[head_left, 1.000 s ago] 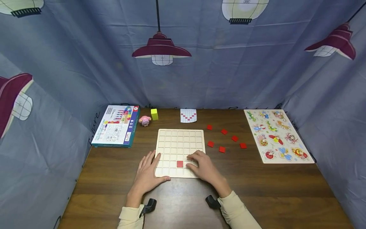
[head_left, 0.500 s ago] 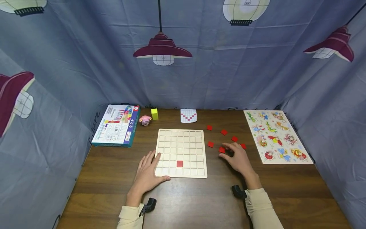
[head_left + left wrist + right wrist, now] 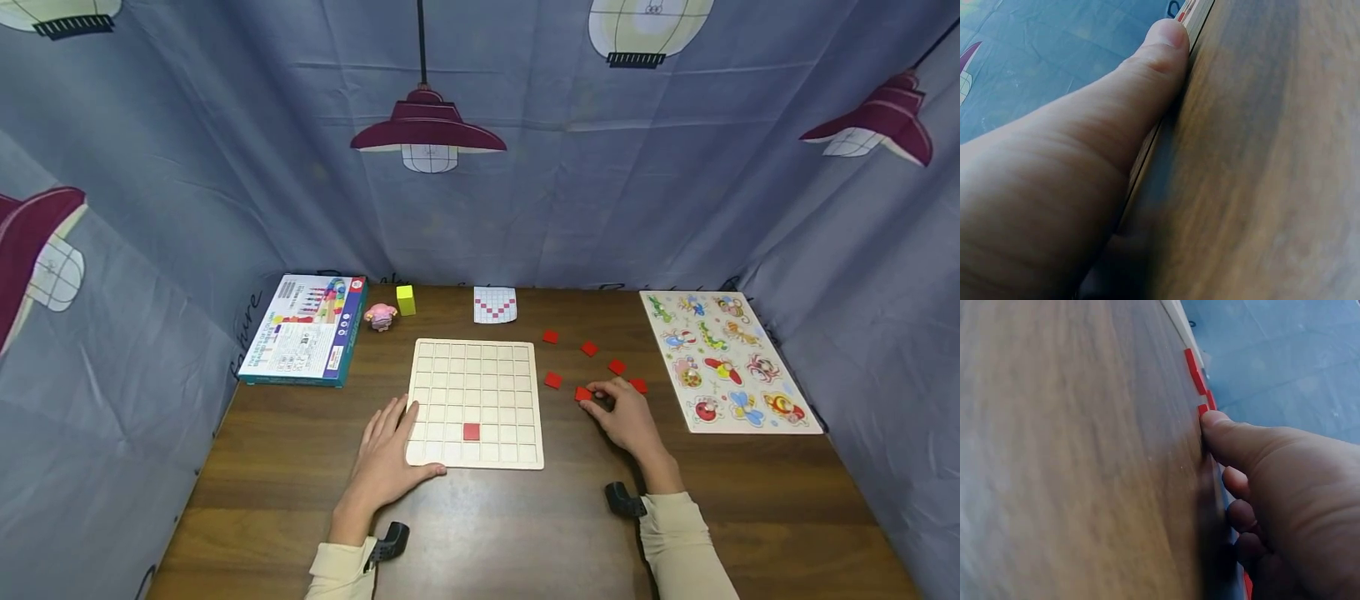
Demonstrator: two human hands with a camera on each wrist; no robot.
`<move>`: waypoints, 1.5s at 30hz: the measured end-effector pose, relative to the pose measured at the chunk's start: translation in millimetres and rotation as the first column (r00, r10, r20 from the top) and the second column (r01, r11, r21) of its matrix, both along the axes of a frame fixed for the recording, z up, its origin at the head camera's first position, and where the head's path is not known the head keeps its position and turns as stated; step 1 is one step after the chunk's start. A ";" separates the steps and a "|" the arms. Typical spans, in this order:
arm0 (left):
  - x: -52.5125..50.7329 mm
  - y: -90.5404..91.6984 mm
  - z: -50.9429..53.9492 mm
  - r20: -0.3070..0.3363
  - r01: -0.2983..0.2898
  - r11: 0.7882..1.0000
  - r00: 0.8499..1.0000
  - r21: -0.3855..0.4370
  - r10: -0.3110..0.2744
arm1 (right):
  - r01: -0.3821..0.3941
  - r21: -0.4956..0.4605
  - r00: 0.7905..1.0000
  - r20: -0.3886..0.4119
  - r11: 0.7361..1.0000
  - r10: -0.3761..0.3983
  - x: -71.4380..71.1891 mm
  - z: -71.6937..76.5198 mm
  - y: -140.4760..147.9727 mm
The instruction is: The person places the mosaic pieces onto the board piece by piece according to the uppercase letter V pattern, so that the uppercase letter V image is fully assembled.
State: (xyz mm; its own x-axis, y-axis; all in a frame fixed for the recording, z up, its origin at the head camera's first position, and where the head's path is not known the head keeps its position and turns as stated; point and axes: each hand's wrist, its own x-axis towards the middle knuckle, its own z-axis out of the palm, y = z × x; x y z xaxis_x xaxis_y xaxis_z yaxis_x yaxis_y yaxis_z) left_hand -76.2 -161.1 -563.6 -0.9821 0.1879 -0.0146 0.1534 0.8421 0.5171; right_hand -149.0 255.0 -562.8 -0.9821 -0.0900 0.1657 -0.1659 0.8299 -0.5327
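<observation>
A blue-grey curtain (image 3: 555, 217) is hanging behind the brown table (image 3: 750, 517); among its dark lettering, low on the left, I am making out only "ure". To the right, an animal puzzle board (image 3: 731, 352) is lying flat. A pale grid board (image 3: 472, 392) is sitting centrally, while a box (image 3: 303, 333) at the far left is showing a barcode and print too small for me to read.

The left hand (image 3: 388, 457) is resting against the grid board with fingers spread, not grasping it, the thumb lying along its near edge. The right hand (image 3: 628, 418) is pinching the red tile (image 3: 582, 393) between thumb and forefinger, just right of the grid board.

A patterned card (image 3: 495, 305) is lying beyond the board; a pink figurine (image 3: 380, 317) and a yellow-green cube (image 3: 406, 300) are standing beside the box. Five loose red tiles (image 3: 589, 349) are lying near the right hand, and another red square (image 3: 471, 432) is occupying a cell in the second row from the near edge.
</observation>
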 end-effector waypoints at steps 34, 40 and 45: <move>-0.3 0.0 2.5 0.012 0.003 1.000 1.000 0.010 -0.003 | -0.216 -0.063 0.972 -0.104 0.974 0.209 16.7 44.0 -106.8; 0.8 -0.2 0.5 0.011 0.002 1.000 1.000 -0.004 -0.002 | -0.301 0.021 0.946 -0.117 0.953 0.301 19.0 39.2 -144.5; 0.2 -0.6 0.1 0.008 0.002 1.000 1.000 -0.015 -0.002 | -0.351 0.078 0.931 -0.082 0.933 0.356 18.3 36.4 -168.2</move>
State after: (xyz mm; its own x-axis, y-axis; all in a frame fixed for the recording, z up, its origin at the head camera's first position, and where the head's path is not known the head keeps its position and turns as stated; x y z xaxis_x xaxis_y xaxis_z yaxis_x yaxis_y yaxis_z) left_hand -75.9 -161.7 -563.5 -0.9816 0.1892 -0.0249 0.1509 0.8494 0.5058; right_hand -130.7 86.9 -526.4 -0.8651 -0.4413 0.2386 -0.5011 0.7384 -0.4512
